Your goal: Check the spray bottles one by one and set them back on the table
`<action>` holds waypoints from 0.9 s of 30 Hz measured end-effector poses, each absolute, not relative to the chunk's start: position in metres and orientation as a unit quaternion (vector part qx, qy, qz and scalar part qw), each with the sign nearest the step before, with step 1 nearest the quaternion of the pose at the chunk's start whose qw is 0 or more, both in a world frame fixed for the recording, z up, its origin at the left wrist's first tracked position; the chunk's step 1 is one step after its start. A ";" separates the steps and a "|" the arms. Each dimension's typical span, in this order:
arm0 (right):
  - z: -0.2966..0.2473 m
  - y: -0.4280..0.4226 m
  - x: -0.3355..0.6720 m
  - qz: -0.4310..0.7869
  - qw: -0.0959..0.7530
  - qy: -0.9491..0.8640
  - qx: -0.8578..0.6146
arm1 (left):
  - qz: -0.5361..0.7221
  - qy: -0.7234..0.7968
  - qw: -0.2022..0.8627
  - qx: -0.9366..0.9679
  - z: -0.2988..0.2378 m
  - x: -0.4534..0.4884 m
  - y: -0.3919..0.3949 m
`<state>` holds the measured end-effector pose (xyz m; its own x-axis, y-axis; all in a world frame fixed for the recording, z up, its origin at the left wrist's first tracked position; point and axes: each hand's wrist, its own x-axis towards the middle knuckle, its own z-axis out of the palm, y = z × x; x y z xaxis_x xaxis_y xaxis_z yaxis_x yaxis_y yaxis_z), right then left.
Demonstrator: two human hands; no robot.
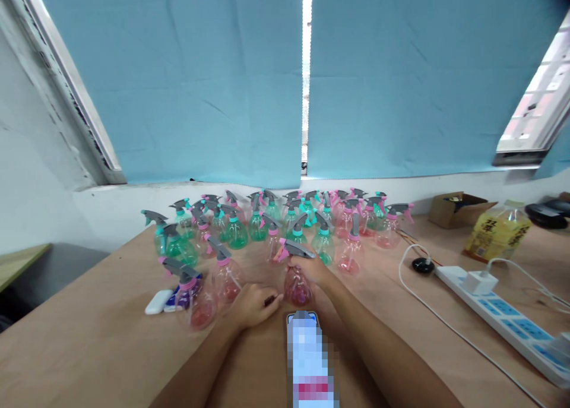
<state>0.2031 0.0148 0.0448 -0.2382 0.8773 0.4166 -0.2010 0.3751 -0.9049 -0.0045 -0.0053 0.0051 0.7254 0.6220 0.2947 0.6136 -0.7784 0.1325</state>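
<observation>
My right hand (310, 268) is closed around the neck of a clear pink spray bottle (298, 289) with a grey and pink trigger head, which stands upright on the table. Just left of it, my left hand (255, 304) rests on the tabletop with curled fingers. A small dark, reddish-brown thing (269, 300) shows between its thumb and fingers; its kind is unclear. Two more pink spray bottles stand to the left, one (228, 280) behind my left hand and one (201, 307) nearer the front. A phone (307, 354) with a lit, blurred-out screen lies between my forearms.
Several green and pink spray bottles (237, 233) crowd the back of the table. A white case (159, 301) and a blue packet (176, 300) lie at left. On the right are a power strip (507, 322), cables, a black disc (423, 265), a yellow jug (496, 233) and a cardboard box (458, 211).
</observation>
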 end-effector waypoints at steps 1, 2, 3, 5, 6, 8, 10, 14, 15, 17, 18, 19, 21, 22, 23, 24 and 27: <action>0.044 0.015 0.202 0.487 0.559 -0.612 -0.273 | 0.163 0.333 0.013 0.929 0.005 -0.005 -0.005; 0.044 0.015 0.201 0.489 0.563 -0.608 -0.273 | 0.163 0.334 0.013 0.928 0.005 -0.005 -0.006; 0.043 0.015 0.201 0.492 0.565 -0.604 -0.272 | 0.163 0.334 0.012 0.928 0.005 -0.005 -0.006; 0.043 0.015 0.201 0.496 0.562 -0.602 -0.275 | 0.163 0.337 0.008 0.927 0.005 -0.005 -0.006; 0.043 0.015 0.201 0.496 0.559 -0.604 -0.276 | 0.162 0.340 0.006 0.926 0.004 -0.005 -0.006; 0.044 0.015 0.203 0.487 0.557 -0.614 -0.275 | 0.161 0.342 0.004 0.926 0.004 -0.005 -0.006; 0.044 0.014 0.204 0.477 0.554 -0.626 -0.272 | 0.159 0.344 0.005 0.925 0.004 -0.005 -0.007; 0.042 0.014 0.202 0.479 0.556 -0.610 -0.298 | 0.157 0.347 0.003 0.925 0.005 -0.005 -0.008; 0.041 0.014 0.201 0.482 0.559 -0.603 -0.304 | 0.157 0.347 0.002 0.925 0.005 -0.006 -0.008; 0.039 0.015 0.200 0.487 0.563 -0.597 -0.298 | 0.156 0.349 0.004 0.924 0.005 -0.006 -0.008; 0.039 0.015 0.199 0.488 0.566 -0.597 -0.291 | 0.155 0.350 0.006 0.924 0.006 -0.006 -0.008; 0.039 0.016 0.198 0.488 0.568 -0.598 -0.286 | 0.155 0.351 0.008 0.923 0.006 -0.006 -0.008; 0.038 0.015 0.198 0.483 0.566 -0.602 -0.289 | 0.156 0.350 0.011 0.924 0.006 -0.006 -0.008; 0.038 0.014 0.198 0.475 0.566 -0.605 -0.296 | 0.158 0.348 0.012 0.924 0.006 -0.006 -0.008; 0.038 0.013 0.199 0.463 0.570 -0.609 -0.300 | 0.160 0.346 0.011 0.924 0.006 -0.006 -0.008; 0.037 0.012 0.199 0.449 0.578 -0.612 -0.299 | 0.162 0.345 0.010 0.924 0.006 -0.005 -0.008; 0.033 0.007 0.199 0.394 0.609 -0.623 -0.294 | 0.163 0.347 0.007 0.924 0.005 -0.005 -0.008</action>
